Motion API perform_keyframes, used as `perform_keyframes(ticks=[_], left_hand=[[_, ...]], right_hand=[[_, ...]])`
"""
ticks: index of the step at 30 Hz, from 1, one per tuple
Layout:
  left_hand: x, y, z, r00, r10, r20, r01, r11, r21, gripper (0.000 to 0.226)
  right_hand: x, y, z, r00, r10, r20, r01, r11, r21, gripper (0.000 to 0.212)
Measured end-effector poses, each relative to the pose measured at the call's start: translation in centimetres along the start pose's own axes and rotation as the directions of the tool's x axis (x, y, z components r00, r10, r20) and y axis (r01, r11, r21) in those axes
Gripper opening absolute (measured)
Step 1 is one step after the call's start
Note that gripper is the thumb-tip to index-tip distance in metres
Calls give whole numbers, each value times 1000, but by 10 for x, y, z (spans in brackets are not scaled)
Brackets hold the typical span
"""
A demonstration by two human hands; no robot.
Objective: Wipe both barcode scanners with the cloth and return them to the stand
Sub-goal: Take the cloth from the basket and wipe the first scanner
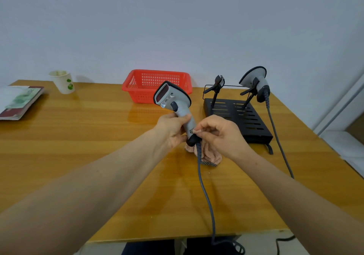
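The left grip (173, 128) curls round the handle of the grey scanner (171, 99), held upright above the desk (98, 136). The right grip (218, 134) pinches the handle's base, just over the pink cloth (210, 155) lying on the desk. The second scanner (256, 80) sits in the black stand (242, 116).

Bare forearms (102, 174), dark trousers (146, 248)

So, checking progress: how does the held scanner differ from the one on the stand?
The held scanner is off the stand, gripped by the left hand, red window towards the camera; the docked scanner sits in the right cradle, facing away. The right hand pinches cloth against the held one. Both are grey with black trim.
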State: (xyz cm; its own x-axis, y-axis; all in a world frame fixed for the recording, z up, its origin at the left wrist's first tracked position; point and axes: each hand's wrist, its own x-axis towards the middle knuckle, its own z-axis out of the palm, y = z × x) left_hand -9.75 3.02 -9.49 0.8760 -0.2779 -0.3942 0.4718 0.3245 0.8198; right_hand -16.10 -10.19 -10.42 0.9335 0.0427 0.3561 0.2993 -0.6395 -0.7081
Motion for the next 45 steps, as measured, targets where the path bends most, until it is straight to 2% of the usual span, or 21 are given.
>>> perform_keyframes(ticks=[6,8,11,14,16,17,20,23,28,31,34,37,41,45], left_hand=[[2,-1,1,995,-21,-93,20,1000,-20,41],[1,-1,2,994,-15,-112,13,1000,-23,40],[1,-1,3,991,4,-133,-5,1000,-10,40],[3,-1,3,988,19,-155,-22,1000,-21,49],[4,-1,1,985,45,-167,-53,998,-46,59],[5,-1,0,983,61,-174,-71,996,-52,62],[6,-2,0,980,93,-177,-98,995,-20,60],[2,-3,3,981,95,-168,-91,995,30,54],[-3,0,7,988,87,-128,-83,996,36,46],[-5,3,4,985,87,-146,-81,996,46,53],[-5,4,1,984,81,-161,-72,996,57,57],[-7,0,2,984,62,-165,-52,996,67,60],[-10,-2,4,986,41,-162,-33,998,54,57],[-10,-4,3,988,28,-153,-21,998,51,58]], right_hand=[[-10,1,7,981,-195,-7,193,974,-121,11],[-13,-1,10,964,-267,1,263,948,-177,16],[-16,-4,13,944,-325,54,328,912,-244,21],[-20,-2,9,922,-352,164,383,895,-230,11],[-24,2,5,915,-315,253,366,912,-187,8],[-27,3,2,933,-257,251,304,938,-169,8],[-24,4,-8,999,-29,21,30,996,-86,12],[-11,-3,-11,988,78,-131,-78,997,-2,17],[-3,-10,1,991,34,-130,-49,992,-113,9],[-1,-11,4,999,-15,44,25,974,-226,23],[-2,-11,5,969,-9,246,113,905,-411,40],[-3,-10,6,959,-23,283,168,849,-500,33],[-2,-12,4,953,2,304,164,838,-520,30],[-4,-11,-2,946,10,324,152,870,-469,22]])
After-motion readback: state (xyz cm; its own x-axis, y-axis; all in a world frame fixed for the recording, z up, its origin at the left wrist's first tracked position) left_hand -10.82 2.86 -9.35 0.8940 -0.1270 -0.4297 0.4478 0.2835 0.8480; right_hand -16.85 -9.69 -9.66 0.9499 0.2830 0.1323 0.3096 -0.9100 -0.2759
